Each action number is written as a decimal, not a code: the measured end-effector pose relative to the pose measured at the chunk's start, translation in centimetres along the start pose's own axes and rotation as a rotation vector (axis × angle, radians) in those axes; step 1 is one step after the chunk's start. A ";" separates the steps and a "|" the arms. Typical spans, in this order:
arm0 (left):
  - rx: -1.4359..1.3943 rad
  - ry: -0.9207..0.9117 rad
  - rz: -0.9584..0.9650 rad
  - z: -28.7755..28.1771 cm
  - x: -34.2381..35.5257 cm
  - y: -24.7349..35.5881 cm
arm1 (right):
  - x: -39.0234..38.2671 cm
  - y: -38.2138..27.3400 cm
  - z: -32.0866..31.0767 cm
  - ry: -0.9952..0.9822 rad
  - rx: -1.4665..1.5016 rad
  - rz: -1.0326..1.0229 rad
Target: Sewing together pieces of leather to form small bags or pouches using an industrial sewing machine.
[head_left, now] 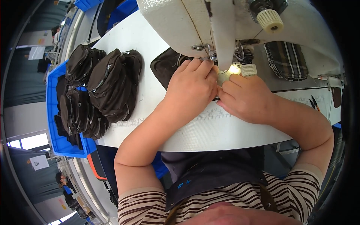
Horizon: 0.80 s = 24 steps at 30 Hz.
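A dark brown fabric piece with a zipper [165,68] lies on the white sewing table, its right part running beneath my left hand [195,80]. The fingers of that hand are bent and closed on the cloth beside the needle area of the sewing machine [180,26]. My right hand [245,96] is curled shut just right of the needle area, its fingertips close to my left hand's. What it pinches is hidden by the fingers. A small lamp [235,68] lights the spot between both hands.
Left on the table sits a stack of dark brown zippered pouches [112,84], beside a blue bin [52,101] filled with more. A folded plaid cloth [287,60] lies at the right under the machine arm. Pointed black-tipped tools [314,102] rest near the right edge.
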State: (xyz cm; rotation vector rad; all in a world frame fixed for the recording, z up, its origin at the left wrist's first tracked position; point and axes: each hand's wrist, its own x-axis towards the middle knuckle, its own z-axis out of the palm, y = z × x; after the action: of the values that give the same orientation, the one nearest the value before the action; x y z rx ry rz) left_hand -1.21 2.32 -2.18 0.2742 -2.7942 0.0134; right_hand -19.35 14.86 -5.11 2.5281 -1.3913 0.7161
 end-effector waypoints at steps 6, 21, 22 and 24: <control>0.089 -0.010 -0.007 0.3 0.2 0.3 | 0.0 -0.1 0.3 0.034 -0.004 -0.004; 0.144 0.026 0.015 1.6 0.1 1.4 | 0.3 0.0 -0.1 0.193 0.099 -0.106; 0.143 0.029 0.012 1.7 0.2 1.6 | 0.3 0.0 -0.1 0.209 0.124 -0.131; 0.146 0.038 0.008 2.0 0.3 1.8 | 0.3 0.1 -0.3 0.203 0.123 -0.136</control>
State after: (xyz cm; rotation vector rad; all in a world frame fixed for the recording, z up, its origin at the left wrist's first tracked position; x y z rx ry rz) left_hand -2.48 3.97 -3.97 0.2948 -2.7608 0.2227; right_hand -19.37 14.69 -4.72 2.5258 -1.1305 1.0262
